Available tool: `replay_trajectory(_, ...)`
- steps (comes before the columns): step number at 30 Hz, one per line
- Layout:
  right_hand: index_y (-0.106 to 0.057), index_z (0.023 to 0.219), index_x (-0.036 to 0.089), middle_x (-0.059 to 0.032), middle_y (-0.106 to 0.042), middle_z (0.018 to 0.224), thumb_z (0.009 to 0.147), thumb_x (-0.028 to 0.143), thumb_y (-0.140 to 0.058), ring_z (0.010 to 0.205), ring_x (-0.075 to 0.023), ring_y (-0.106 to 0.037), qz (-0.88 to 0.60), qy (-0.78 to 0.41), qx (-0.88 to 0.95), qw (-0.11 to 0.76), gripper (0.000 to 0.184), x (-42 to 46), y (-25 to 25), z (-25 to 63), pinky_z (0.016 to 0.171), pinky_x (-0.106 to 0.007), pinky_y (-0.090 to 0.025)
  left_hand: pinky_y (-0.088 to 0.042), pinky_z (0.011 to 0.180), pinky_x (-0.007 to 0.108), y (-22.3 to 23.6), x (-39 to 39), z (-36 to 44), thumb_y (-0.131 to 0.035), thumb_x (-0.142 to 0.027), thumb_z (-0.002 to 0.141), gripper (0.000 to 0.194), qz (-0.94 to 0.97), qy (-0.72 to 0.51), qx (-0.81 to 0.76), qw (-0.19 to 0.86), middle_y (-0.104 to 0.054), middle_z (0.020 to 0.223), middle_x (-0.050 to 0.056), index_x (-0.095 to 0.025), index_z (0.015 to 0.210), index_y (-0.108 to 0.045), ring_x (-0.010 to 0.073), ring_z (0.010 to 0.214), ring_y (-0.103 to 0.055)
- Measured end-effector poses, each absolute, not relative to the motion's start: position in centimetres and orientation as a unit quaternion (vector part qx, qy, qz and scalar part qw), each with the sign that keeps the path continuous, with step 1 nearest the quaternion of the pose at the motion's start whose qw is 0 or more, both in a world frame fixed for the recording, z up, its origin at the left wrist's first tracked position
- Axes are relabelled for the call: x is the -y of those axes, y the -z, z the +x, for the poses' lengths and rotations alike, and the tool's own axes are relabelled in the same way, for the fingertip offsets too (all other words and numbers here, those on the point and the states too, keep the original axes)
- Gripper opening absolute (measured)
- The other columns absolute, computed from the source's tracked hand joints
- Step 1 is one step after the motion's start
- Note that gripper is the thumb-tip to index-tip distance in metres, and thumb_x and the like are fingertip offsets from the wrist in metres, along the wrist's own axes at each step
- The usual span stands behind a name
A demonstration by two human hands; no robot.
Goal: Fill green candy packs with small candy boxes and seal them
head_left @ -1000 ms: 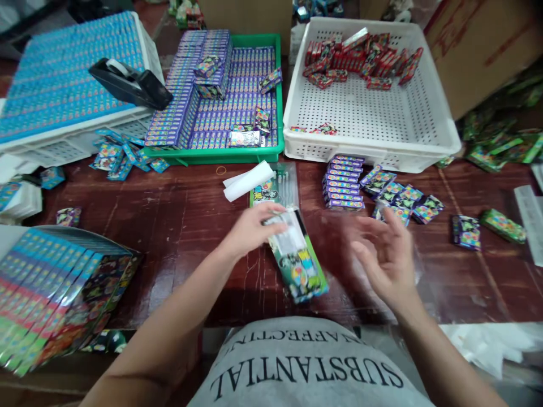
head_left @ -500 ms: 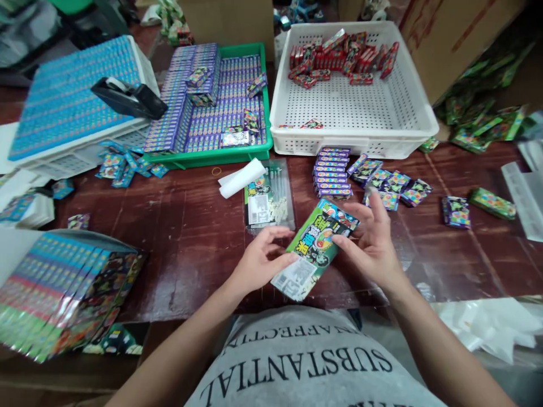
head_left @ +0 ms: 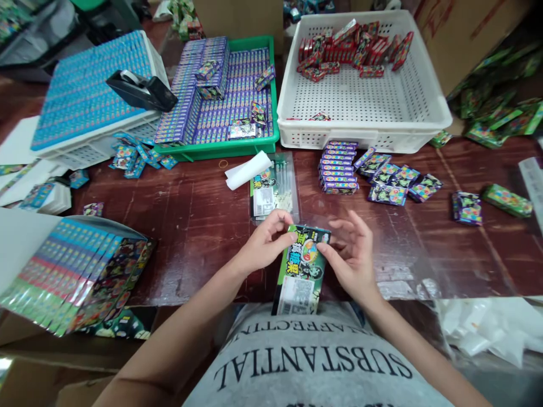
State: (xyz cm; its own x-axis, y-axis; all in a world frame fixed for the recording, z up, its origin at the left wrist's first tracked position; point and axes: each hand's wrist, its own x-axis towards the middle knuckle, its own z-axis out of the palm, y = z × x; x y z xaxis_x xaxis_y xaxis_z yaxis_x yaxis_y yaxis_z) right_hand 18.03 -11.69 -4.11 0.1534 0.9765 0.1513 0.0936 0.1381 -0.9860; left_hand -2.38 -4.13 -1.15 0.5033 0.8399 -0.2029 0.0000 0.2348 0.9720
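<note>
**Candy pack at table's near edge, both hands on it**

Green-and-black candy pack (head_left: 300,263) sits between the hands, print side up, lower end overlapping the grey shirt (head_left: 314,353) in view. Barcode label on its lower half.

Left hand (head_left: 269,243): thumb and curled fingers closed on the pack's upper left edge. Right hand (head_left: 354,260): thumb on the upper right edge, fingers half open and partly behind; can't tell if it's really gripping.

Just beyond: flat printed bag (head_left: 263,199) on the table (head_left: 190,226), folded white paper (head_left: 249,170) over its top left part. To the right, a neat row of purple boxes (head_left: 339,168), loose purple boxes (head_left: 387,194) beside it.

Behind: green tray (head_left: 216,150) with purple boxes; perforated white basket (head_left: 352,104), red boxes (head_left: 371,72) mostly at its far end. Tape dispenser (head_left: 142,93) on the blue boxes (head_left: 82,96), far left.
</note>
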Motion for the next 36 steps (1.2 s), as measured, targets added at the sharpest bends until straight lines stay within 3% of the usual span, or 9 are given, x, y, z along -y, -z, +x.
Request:
replay_trajectory(4, -0.024, 0.158, 0.038, -0.0078, -0.063, 0.122, 0.099, 0.032, -0.058, 0.098, -0.022, -0.068, -0.517, -0.409, 0.548, 0.514, 0.069, 11.6, 3.7, 17.4, 0.083, -0.04, -0.064, -0.05, 0.097, 0.037, 1.1, 4.5, -2.4, -0.066, -0.03, 0.093, 0.016, 0.533, -0.358, -0.418, 0.643, -0.069, 0.12, 0.007, -0.018, 0.087, -0.057, 0.019, 0.106, -0.067)
replay_trajectory(7, -0.023, 0.159, 0.036, -0.0073, -0.066, 0.117, 0.1, 0.031, -0.056, 0.1, -0.0222, -0.068, -0.503, -0.414, 0.563, 0.508, 0.068, 11.1, 3.2, 17.6, 0.084, -0.041, -0.064, -0.052, 0.094, 0.036, 1.1, 5.1, -2.7, -0.071, -0.028, 0.089, 0.016, 0.495, -0.389, -0.45, 0.634, -0.075, 0.108, 0.006, -0.019, 0.097, -0.061, 0.0183, 0.1, -0.07)
replay_trajectory(11, -0.005, 0.163, 0.04, -0.01, -0.06, 0.135, 0.098, 0.031, -0.061, 0.09, -0.0196, -0.069, -0.504, -0.421, 0.551, 0.515, 0.086, 10.5, 2.2, 17.7, 0.079, -0.04, -0.064, -0.054, 0.094, 0.035, 0.8, 5.4, -3.4, -0.075, -0.027, 0.087, 0.031, 0.477, -0.41, -0.452, 0.633, -0.078, 0.104, 0.005, -0.02, 0.116, -0.065, 0.0166, 0.097, -0.072)
replay_trajectory(13, -0.003, 0.163, 0.039, -0.0085, -0.065, 0.127, 0.098, 0.031, -0.061, 0.093, -0.021, -0.07, -0.491, -0.441, 0.558, 0.502, 0.088, 10.2, 1.7, 17.7, 0.084, -0.043, -0.064, -0.053, 0.098, 0.036, 0.4, 5.5, -3.9, -0.076, -0.028, 0.086, 0.022, 0.492, -0.393, -0.456, 0.629, -0.079, 0.107, 0.006, -0.019, 0.106, -0.073, 0.0171, 0.099, -0.072)
replay_trajectory(17, -0.021, 0.16, 0.037, -0.0028, -0.071, 0.098, 0.095, 0.029, -0.066, 0.104, -0.0246, -0.07, -0.471, -0.448, 0.577, 0.494, 0.079, 10.0, 0.7, 17.9, 0.098, -0.05, -0.058, -0.055, 0.098, 0.039, -0.5, 5.8, -4.5, -0.079, -0.031, 0.083, 0.016, 0.514, -0.348, -0.465, 0.631, -0.079, 0.109, 0.006, -0.02, 0.095, -0.078, 0.0187, 0.1, -0.073)
replay_trajectory(21, -0.03, 0.156, 0.035, -0.0013, -0.07, 0.093, 0.092, 0.031, -0.07, 0.089, -0.0219, -0.07, -0.495, -0.469, 0.543, 0.489, 0.076, 9.7, -0.2, 17.4, 0.086, -0.045, -0.062, -0.057, 0.09, 0.036, -1.3, 5.9, -4.2, -0.079, -0.032, 0.082, 0.016, 0.534, -0.331, -0.482, 0.611, -0.08, 0.099, 0.006, -0.018, 0.09, -0.077, 0.0172, 0.09, -0.073)
replay_trajectory(27, -0.03, 0.154, 0.028, 0.0014, -0.07, 0.084, 0.084, 0.031, -0.078, 0.075, -0.0184, -0.068, -0.531, -0.515, 0.463, 0.488, 0.085, 8.9, -1.4, 16.6, 0.073, -0.038, -0.062, -0.056, 0.085, 0.032, -2.1, 4.6, -4.2, -0.077, -0.03, 0.082, 0.012, 0.521, -0.302, -0.487, 0.632, -0.079, 0.087, 0.003, -0.018, 0.084, -0.077, 0.0145, 0.08, -0.071)
replay_trajectory(33, -0.023, 0.16, 0.037, -0.0013, -0.072, 0.096, 0.093, 0.034, -0.07, 0.094, -0.021, -0.071, -0.491, -0.52, 0.531, 0.455, 0.082, 10.1, -1.4, 18.7, 0.09, -0.044, -0.061, -0.058, 0.091, 0.036, -1.5, 5.2, -4.9, -0.083, -0.029, 0.078, 0.019, 0.523, -0.291, -0.43, 0.676, -0.08, 0.104, 0.006, -0.019, 0.094, -0.078, 0.0173, 0.093, -0.074)
replay_trajectory(36, -0.047, 0.147, 0.037, -0.0042, -0.07, 0.112, 0.094, 0.036, -0.069, 0.11, -0.0224, -0.066, -0.484, -0.49, 0.587, 0.426, 0.058, 9.7, -2.2, 20.3, 0.099, -0.045, -0.056, -0.059, 0.092, 0.035, -1.3, 5.7, -4.6, -0.084, -0.026, 0.076, 0.018, 0.527, -0.316, -0.425, 0.664, -0.08, 0.105, 0.006, -0.018, 0.091, -0.077, 0.0171, 0.093, -0.074)
